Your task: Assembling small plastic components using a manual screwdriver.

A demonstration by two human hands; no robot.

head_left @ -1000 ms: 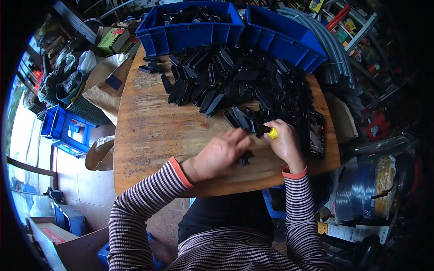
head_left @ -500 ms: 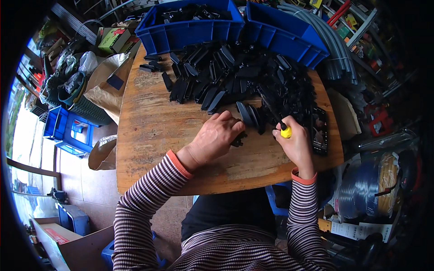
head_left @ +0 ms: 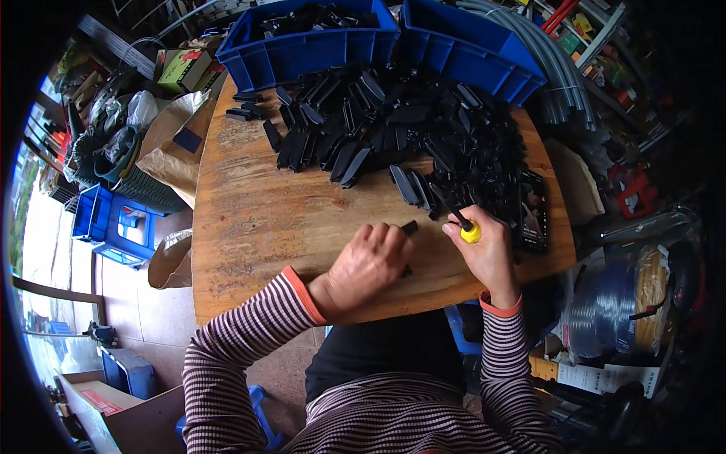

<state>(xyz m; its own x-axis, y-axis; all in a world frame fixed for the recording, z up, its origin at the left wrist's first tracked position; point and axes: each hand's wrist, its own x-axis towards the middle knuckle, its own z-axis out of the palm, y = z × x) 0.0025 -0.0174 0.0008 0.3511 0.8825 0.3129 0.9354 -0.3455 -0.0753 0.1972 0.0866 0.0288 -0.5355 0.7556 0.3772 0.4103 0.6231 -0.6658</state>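
Observation:
Near the table's front edge, my left hand (head_left: pixel 367 266) is closed round a black plastic part (head_left: pixel 409 227); only small bits of it show beyond the fingers. To its right, my right hand (head_left: pixel 485 246) grips a screwdriver (head_left: pixel 470 231) by its yellow and black handle, the dark shaft slanting up and left. The tool's tip lies close to a few curved black parts (head_left: pixel 412 188) standing together just past my hands. Behind them spreads a large heap of similar black parts (head_left: pixel 401 125) on the wooden table (head_left: pixel 265 219).
Two blue crates (head_left: pixel 318 57) stand at the table's far edge, the left one holding more black parts. A phone (head_left: pixel 534 212) lies by the right edge. Left of the table are a brown paper bag (head_left: pixel 170 155) and a blue stool (head_left: pixel 121 223). Grey hoses (head_left: pixel 563 91) hang at far right.
My left hand has drawn nearer to me and slightly right, with the black part still in it. My right hand has shifted slightly down and left with the screwdriver.

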